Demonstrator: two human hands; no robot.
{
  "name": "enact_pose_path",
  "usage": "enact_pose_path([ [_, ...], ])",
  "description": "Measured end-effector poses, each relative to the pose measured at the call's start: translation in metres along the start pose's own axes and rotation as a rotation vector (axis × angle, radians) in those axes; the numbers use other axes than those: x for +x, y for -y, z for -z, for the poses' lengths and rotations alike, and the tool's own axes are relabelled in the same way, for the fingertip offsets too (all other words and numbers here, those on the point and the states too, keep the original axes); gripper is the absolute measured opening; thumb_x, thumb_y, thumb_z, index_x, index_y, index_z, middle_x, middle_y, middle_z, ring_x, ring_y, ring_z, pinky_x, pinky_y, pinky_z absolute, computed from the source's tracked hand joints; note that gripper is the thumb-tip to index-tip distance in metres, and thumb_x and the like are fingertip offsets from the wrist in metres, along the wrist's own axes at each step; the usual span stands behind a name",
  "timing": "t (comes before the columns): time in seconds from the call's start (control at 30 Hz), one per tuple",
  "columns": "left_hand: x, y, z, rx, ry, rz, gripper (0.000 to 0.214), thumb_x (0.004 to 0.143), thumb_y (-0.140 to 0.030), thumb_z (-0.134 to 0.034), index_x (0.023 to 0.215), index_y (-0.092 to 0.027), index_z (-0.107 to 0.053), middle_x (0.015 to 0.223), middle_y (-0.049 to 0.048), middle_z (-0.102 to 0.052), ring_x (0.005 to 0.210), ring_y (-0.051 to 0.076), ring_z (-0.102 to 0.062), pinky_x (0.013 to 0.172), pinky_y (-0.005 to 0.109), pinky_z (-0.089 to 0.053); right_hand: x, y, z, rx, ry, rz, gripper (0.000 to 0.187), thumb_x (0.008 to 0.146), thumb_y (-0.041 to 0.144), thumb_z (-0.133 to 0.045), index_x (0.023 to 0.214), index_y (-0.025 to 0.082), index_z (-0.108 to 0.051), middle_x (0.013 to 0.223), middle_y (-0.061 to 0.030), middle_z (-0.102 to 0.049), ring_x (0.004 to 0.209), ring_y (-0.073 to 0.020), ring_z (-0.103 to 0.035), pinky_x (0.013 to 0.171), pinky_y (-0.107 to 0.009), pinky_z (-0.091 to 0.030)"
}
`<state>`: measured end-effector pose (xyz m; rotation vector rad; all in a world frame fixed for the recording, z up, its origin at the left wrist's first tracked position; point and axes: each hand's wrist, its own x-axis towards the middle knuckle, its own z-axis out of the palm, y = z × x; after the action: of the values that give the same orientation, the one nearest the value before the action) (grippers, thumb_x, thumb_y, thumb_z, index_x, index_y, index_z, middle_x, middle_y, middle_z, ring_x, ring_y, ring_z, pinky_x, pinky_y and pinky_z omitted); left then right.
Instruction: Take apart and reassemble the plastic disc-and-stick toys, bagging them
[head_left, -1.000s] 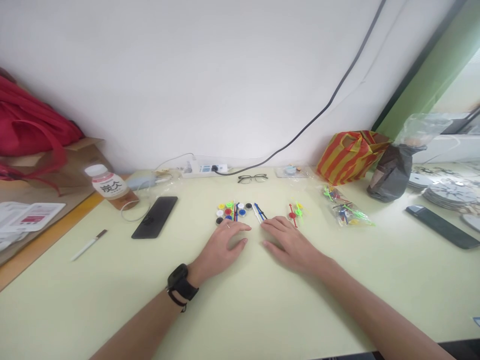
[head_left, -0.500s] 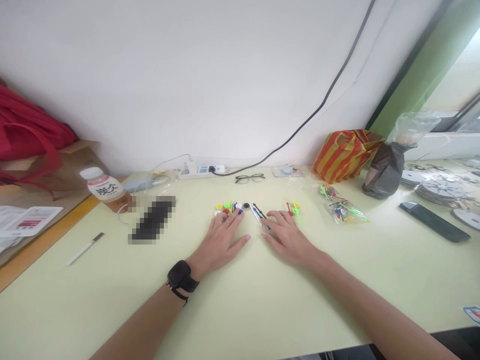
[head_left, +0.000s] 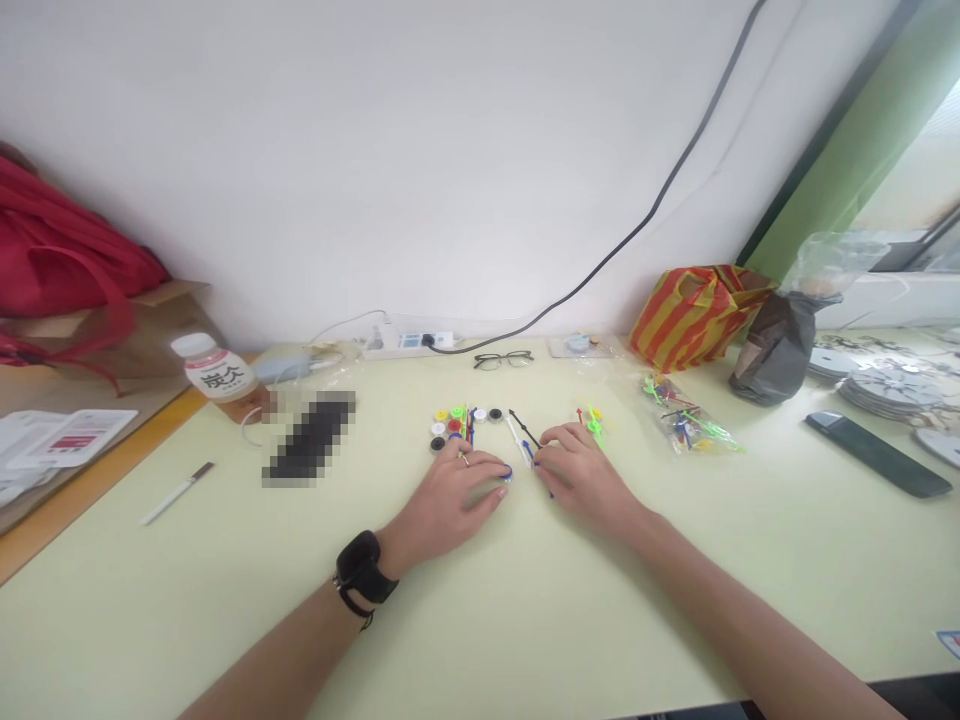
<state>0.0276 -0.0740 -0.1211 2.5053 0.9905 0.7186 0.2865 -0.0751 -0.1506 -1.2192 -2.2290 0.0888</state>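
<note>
The round disc and slim arrow are blue.

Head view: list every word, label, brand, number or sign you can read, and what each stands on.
"炭仌": large dark characters on the bottle; its small print is too blurred to read.
White card: red print, too blurred to read.
Power strip: markings too small to read.
Sticker at the picture's right edge: cut off, unreadable.
</note>
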Motion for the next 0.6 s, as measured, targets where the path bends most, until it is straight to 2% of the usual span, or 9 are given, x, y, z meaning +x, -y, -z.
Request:
enact_pose_path([
  [0.1,-0.002,0.000,-0.003,-0.136,-0.024,0.041,0.024,0.100,-0.031,-0.063,0.122,-0.029,-0.072,0.122,0.0022,-0.072,0.115,0.024,-0.055,0.106,0.042,-0.046,-0.001,-0.002,0.000,0.033,-0.014,0.019,0.012,0.097,0.015,-0.059,0.094,0.021,-0.068,0.105,-0.0102,-0.069,0.106,-0.0276,-0.059,0.095,-0.046,-0.050],
  [0.2,0.000,0.004,-0.006,-0.184,-0.073,0.081,0.015,0.101,-0.032,-0.062,0.106,-0.028,-0.075,0.118,0.0018,-0.073,0.113,0.022,-0.056,0.104,0.041,-0.046,-0.001,-0.002,0.004,0.053,-0.021,0.010,0.012,0.096,0.013,-0.058,0.093,0.022,-0.065,0.099,-0.0085,-0.070,0.100,-0.0265,-0.061,0.092,-0.044,-0.050],
  [0.3,0.002,0.006,-0.006,-0.193,-0.085,0.128,0.021,0.101,-0.037,-0.062,0.089,-0.025,-0.073,0.107,0.0019,-0.074,0.106,0.022,-0.058,0.098,0.039,-0.047,-0.002,0.000,0.012,0.088,-0.030,-0.037,0.013,0.095,0.011,-0.055,0.095,0.022,-0.061,0.095,-0.0067,-0.070,0.095,-0.0250,-0.063,0.089,-0.042,-0.051],
  [0.4,0.002,0.004,-0.004,-0.162,-0.056,0.159,0.031,0.103,-0.041,-0.058,0.082,-0.022,-0.068,0.092,0.0023,-0.073,0.094,0.021,-0.060,0.087,0.036,-0.048,-0.002,0.003,0.019,0.143,-0.034,-0.127,0.012,0.098,0.013,-0.049,0.096,0.023,-0.056,0.093,-0.0055,-0.070,0.089,-0.0235,-0.064,0.083,-0.040,-0.051],
  [0.5,0.001,0.004,-0.003,-0.136,-0.035,0.170,0.033,0.105,-0.042,-0.053,0.086,-0.022,-0.070,0.086,0.0023,-0.072,0.086,0.020,-0.061,0.081,0.035,-0.048,-0.002,0.005,0.021,0.190,-0.020,-0.184,0.010,0.100,0.017,-0.047,0.095,0.023,-0.054,0.091,-0.0048,-0.069,0.088,-0.0231,-0.065,0.080,-0.038,-0.052],
  [0.6,0.000,0.006,-0.004,-0.144,-0.062,0.140,0.027,0.106,-0.036,-0.051,0.101,-0.024,-0.074,0.100,0.0030,-0.076,0.097,0.021,-0.065,0.091,0.037,-0.050,-0.004,0.005,0.019,0.219,-0.024,-0.191,0.010,0.099,0.019,-0.049,0.102,0.024,-0.056,0.095,-0.0054,-0.071,0.090,-0.0230,-0.067,0.082,-0.038,-0.053],
])
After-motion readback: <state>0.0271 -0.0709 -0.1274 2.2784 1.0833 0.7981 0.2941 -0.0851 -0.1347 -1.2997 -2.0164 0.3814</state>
